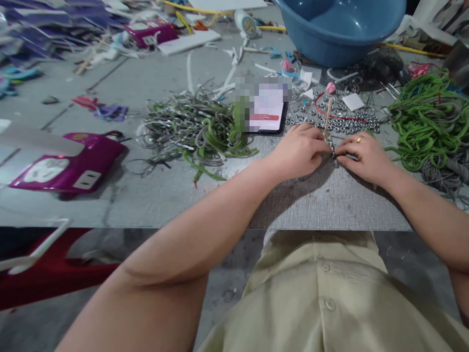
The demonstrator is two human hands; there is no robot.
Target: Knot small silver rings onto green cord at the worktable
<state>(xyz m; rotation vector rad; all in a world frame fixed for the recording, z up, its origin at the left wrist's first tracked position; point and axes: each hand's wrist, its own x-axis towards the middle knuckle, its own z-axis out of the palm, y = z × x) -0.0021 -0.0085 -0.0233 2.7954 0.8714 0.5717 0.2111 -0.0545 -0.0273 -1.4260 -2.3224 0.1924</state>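
My left hand (298,149) rests on the grey textured table (322,205) with its fingers curled, gripping a thin wooden stick (327,117) that stands up and carries a short row of small metal rings. My right hand (362,155), a gold ring on one finger, pinches at the same spot on the stick, fingertips meeting the left hand's. Just beyond both hands lies a spread of small metal rings (342,122) with a red thread across them. What the right fingertips pinch is too small to name.
A phone (269,110) lies beyond my left hand. A tangle of grey and green cords (194,129) lies left of it, a green cord pile (428,117) at right. A blue basin (340,27) stands behind. Magenta boxes (69,166) sit at left.
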